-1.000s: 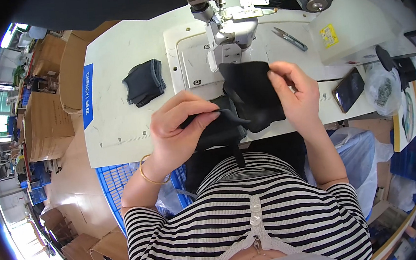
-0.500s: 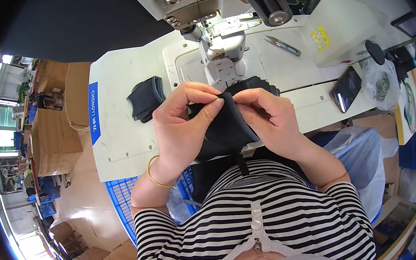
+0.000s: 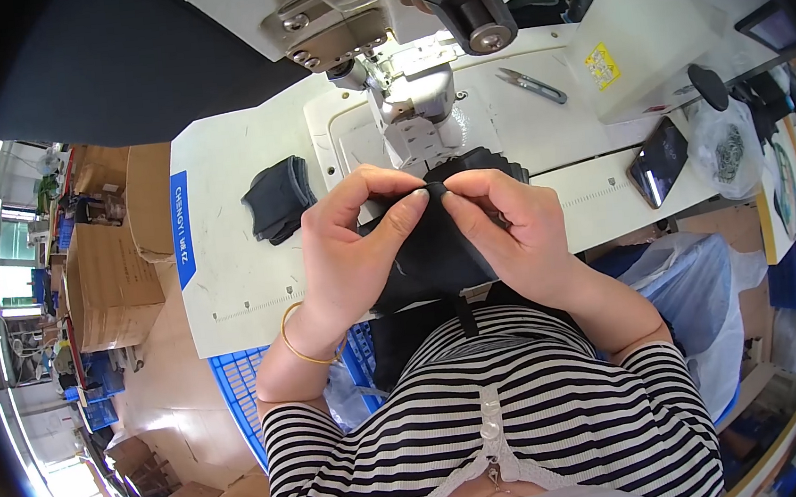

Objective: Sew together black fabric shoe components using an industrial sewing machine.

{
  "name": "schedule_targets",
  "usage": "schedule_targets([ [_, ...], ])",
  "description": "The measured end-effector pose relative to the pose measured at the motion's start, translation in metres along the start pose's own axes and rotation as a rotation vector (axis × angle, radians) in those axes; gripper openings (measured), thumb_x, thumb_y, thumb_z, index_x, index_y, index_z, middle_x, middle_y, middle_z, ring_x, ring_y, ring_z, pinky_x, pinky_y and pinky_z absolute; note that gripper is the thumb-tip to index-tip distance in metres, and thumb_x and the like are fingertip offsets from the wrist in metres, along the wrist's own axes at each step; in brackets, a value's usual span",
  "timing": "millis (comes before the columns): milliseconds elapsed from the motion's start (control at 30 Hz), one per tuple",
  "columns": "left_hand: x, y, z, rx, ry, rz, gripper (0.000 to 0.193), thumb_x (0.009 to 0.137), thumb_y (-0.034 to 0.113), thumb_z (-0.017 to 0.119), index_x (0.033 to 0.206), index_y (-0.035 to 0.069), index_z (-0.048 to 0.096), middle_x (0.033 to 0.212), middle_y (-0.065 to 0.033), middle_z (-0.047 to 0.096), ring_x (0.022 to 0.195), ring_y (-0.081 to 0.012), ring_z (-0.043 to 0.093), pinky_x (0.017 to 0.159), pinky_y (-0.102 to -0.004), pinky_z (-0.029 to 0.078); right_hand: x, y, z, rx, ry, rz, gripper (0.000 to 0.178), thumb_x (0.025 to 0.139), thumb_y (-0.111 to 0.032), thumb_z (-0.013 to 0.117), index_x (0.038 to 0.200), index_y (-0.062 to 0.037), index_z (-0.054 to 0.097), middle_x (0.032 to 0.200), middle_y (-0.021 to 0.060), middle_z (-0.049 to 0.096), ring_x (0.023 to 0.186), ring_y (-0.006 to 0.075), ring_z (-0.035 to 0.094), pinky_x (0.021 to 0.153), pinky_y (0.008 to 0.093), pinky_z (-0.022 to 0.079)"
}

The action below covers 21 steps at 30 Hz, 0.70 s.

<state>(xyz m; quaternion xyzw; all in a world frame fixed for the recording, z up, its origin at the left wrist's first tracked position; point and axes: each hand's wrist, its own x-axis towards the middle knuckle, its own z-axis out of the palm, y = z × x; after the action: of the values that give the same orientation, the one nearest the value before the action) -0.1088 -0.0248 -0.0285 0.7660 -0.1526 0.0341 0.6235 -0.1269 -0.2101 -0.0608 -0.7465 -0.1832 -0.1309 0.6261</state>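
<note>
Between my two hands hangs a piece of black fabric (image 3: 432, 255), its upper edge pinched just in front of the sewing machine. My left hand (image 3: 359, 238) grips that edge between thumb and forefinger. Close beside it, my right hand (image 3: 509, 220) pinches the same edge, the fingertips of both hands nearly meeting. The sewing machine's needle area (image 3: 416, 129) lies right behind my fingers. A stack of black fabric pieces (image 3: 480, 163) sits at the machine, partly hidden by my right hand. Left of my hands, a small pile of folded dark pieces (image 3: 277, 200) rests on the table.
On the white table (image 3: 241, 291) lie thread snips (image 3: 532, 86) and, at the right, a phone (image 3: 658, 163) beside a clear plastic bag (image 3: 726, 152). Blue baskets (image 3: 240, 385) stand below the front edge. Cardboard boxes (image 3: 115, 283) are on the left, dark cloth (image 3: 145, 62) at the upper left.
My right hand has drawn in to the left hand along the fabric's edge, and the fabric's right side has folded inward. The whole view has shifted slightly.
</note>
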Motion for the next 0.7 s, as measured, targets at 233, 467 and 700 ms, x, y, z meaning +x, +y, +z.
schedule_targets([
  [233,0.003,0.006,-0.004,0.047,-0.080,0.012,0.010,0.085,-0.001,0.074,0.094,-0.001,0.071,0.086,-0.0014,0.068,0.082,-0.0066,0.059,0.077,-0.0213,0.048,0.002,-0.002,-0.001,0.006,-0.011,-0.002,0.012,0.092,-0.005,0.066,0.103,-0.0014,0.064,0.074,0.0100,0.065,0.059,0.0166,0.063,0.054,0.0277,0.047],
  [467,0.010,-0.001,-0.009,-0.067,0.080,0.018,0.009,0.085,-0.004,0.073,0.093,-0.002,0.072,0.087,-0.0007,0.068,0.079,-0.0060,0.059,0.073,-0.0192,0.047,-0.004,0.003,-0.006,-0.009,-0.032,-0.013,0.016,0.093,-0.009,0.067,0.106,-0.0012,0.065,0.073,0.0103,0.065,0.058,0.0182,0.063,0.054,0.0291,0.047],
  [700,0.015,-0.003,-0.011,-0.112,0.161,0.001,0.009,0.086,-0.004,0.073,0.095,-0.003,0.072,0.087,-0.0010,0.069,0.077,-0.0046,0.060,0.071,-0.0175,0.048,-0.002,0.002,-0.008,-0.109,-0.043,-0.076,0.014,0.092,-0.009,0.068,0.103,-0.0004,0.066,0.067,0.0093,0.062,0.055,0.0200,0.061,0.052,0.0304,0.046],
])
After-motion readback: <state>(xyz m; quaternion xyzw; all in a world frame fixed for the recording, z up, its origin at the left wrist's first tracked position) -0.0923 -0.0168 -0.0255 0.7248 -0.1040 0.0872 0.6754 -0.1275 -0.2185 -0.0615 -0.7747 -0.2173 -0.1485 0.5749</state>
